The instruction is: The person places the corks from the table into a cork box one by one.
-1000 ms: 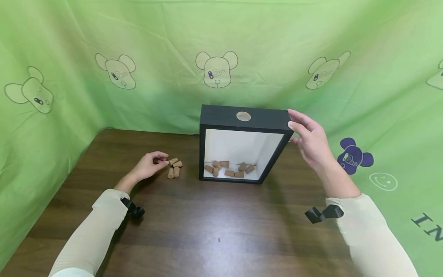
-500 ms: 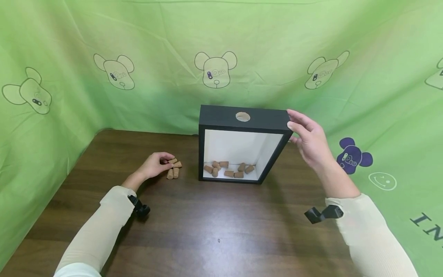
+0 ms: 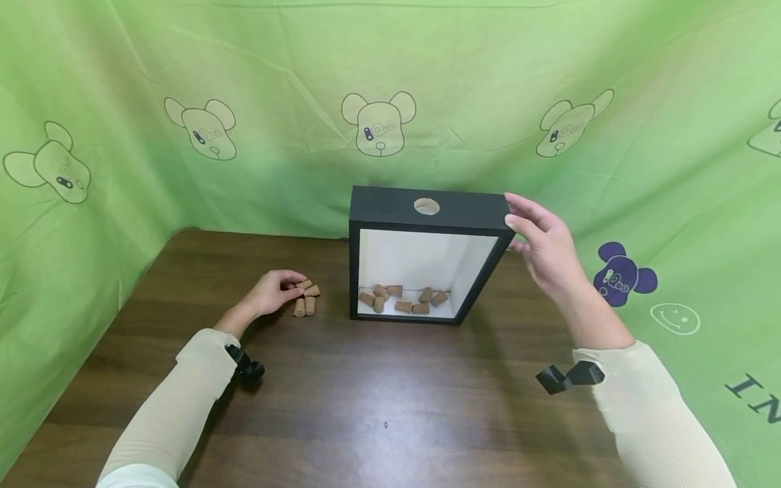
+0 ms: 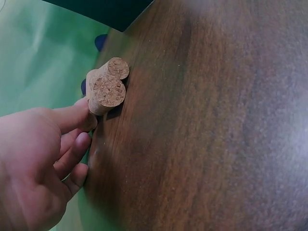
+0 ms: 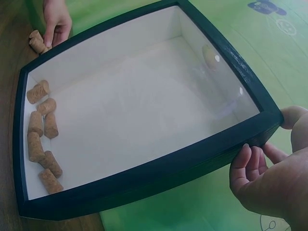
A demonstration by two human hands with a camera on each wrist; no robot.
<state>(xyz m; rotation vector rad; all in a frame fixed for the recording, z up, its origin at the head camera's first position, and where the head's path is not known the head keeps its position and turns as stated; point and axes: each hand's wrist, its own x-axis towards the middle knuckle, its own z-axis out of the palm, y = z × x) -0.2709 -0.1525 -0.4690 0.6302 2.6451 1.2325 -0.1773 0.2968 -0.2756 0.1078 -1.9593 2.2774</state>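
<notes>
A black box (image 3: 390,209) with a round hole in its top and a see-through front stands upright on the table. Several corks (image 3: 403,306) lie on its white floor. My right hand (image 3: 549,254) grips the box's upper right corner, thumb in front and fingers behind, as the right wrist view also shows. Left of the box, my left hand (image 3: 268,291) pinches a cork (image 3: 304,285) between thumb and fingers at the edge of a small group. Other corks (image 3: 310,306) lie beside it; in the left wrist view two cork ends (image 4: 109,91) face the camera.
The brown wooden table (image 3: 390,393) extends in front of the box and to both sides. A green printed cloth (image 3: 293,135) hangs behind it and along the sides. Each wrist carries a black camera mount (image 3: 247,369).
My left hand has moved slightly right, onto the loose corks, and its fingers have closed on one. The right hand keeps its grip on the box, which stays in place.
</notes>
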